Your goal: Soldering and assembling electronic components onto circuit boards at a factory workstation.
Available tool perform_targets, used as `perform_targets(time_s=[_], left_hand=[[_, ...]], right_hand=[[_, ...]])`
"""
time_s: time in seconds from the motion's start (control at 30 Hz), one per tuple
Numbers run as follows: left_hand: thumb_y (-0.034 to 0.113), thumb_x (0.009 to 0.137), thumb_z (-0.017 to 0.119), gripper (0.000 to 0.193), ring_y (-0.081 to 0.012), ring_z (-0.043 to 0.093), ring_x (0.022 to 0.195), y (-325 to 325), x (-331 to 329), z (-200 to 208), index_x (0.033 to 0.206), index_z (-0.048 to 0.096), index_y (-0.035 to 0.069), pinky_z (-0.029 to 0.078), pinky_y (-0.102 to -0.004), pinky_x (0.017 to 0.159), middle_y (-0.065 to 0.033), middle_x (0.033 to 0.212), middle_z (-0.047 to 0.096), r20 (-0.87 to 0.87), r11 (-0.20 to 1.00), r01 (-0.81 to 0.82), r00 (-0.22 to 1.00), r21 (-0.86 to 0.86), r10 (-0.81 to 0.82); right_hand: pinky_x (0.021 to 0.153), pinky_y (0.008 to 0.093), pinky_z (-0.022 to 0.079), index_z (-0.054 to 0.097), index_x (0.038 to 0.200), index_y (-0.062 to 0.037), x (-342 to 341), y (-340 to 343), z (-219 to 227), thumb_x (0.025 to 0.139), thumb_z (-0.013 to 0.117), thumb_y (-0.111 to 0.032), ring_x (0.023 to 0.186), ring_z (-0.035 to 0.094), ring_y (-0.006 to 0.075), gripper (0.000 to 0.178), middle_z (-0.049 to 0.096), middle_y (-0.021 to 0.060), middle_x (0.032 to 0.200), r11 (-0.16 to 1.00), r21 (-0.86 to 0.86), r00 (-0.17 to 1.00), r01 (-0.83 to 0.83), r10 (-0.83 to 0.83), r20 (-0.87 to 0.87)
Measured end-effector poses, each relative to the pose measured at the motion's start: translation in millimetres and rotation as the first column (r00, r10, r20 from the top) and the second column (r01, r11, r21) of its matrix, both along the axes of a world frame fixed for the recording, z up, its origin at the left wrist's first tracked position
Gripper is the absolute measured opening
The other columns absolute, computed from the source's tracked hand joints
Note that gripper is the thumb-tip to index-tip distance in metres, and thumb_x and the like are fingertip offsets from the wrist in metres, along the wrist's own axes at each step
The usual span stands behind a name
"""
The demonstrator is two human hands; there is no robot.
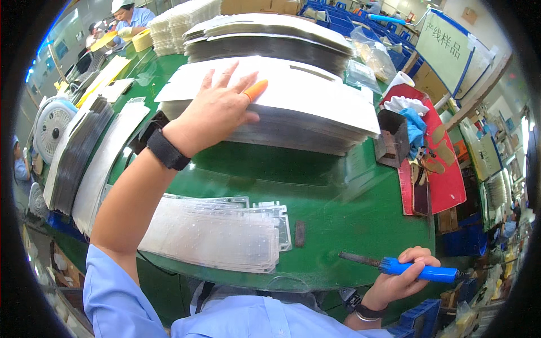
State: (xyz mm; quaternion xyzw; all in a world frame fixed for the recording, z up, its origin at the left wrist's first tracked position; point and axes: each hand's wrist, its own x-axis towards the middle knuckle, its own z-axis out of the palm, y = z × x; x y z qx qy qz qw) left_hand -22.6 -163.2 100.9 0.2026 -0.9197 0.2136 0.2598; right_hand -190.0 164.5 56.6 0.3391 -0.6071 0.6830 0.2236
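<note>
"On the green table [332, 203], where does the main thing lie?"

"In front of the person, beyond the bare middle; it is a thick stack of white-topped sheets [304, 107], its sides mostly grey; the left hand [222, 104] lies on top, fingers spread, gripping nothing; an orange finger cot [256, 90] covers one finger."

"And the right?"

"Well apart from the left, at the near edge; the right hand [403, 281] is wrapped round a blue-handled tool [389, 265]; its narrow dark tip points left, clear of every sheet."

"Which step is in hand, then?"

"I judge it a steadying or picking step at the stack, the tool kept ready; the next move would call for fingertips at the top sheet's edge, so that only one parts from the pile."

"Further out?"

"Nearer the person, overlapping translucent plates [208, 234], a small dark bar [300, 234] just beside them; behind, a second stack [265, 50]; rightward, a metal box [389, 152] and a red sheet [456, 186]; far left, a white fan [53, 129]."
</note>
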Motion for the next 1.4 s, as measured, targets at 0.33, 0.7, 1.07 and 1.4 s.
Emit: perform_targets(time_s=[0.33,0.7,1.07,1.4], left_hand=[[0.01,0.076,0.062,0.009,-0.0251,0.063,0.084,-2,-1,15,0.08,0.066,0.002,0.049,-0.0342,0.08,-0.0086,0.089,0.067,-0.084,0.997,0.076,0.994,0.014,-0.074],[0.016,0.082,0.063,0.016,-0.027,0.062,0.072,-27,16,24,0.084,0.066,0.0,0.049,-0.031,0.067,-0.0127,0.084,0.066,-0.215,0.873,0.289,0.952,0.392,-0.218],[0.002,0.066,0.065,0.018,-0.0264,0.064,0.086,121,115,-37,0.083,0.065,-0.003,0.052,-0.0336,0.071,-0.015,0.094,0.065,-0.098,0.971,0.207,0.976,0.117,-0.196],[0.004,0.068,0.063,0.022,-0.0281,0.062,0.098,168,159,-98,0.089,0.067,-0.003,0.049,-0.039,0.083,-0.0147,0.104,0.063,0.06,0.933,0.013,0.998,0.359,-0.037]], right_hand=[[0.056,0.0286,0.03,0.036,0.081,-0.0093,-5,6,4,0.09,0.049,-0.028,0.057,0.038,0.0137,0.024,0.04,0.0047,0.061,1.0,0.016,0.999,0.027,-0.027,-0.037],[0.056,0.0285,0.03,0.036,0.081,-0.0093,2,-1,7,0.09,0.049,-0.028,0.058,0.038,0.0137,0.025,0.04,0.0046,0.061,1.0,0.015,0.998,-0.025,0.026,-0.049],[0.057,0.0291,0.03,0.037,0.084,-0.0085,-4,9,-2,0.089,0.049,-0.022,0.059,0.038,0.0146,0.019,0.04,0.0057,0.063,0.998,0.051,0.998,0.04,-0.037,-0.047],[0.056,0.0281,0.032,0.037,0.083,-0.0079,18,-44,9,0.091,0.051,-0.027,0.056,0.04,0.014,0.025,0.043,0.0053,0.061,0.983,0.09,0.98,-0.161,0.17,-0.1]])
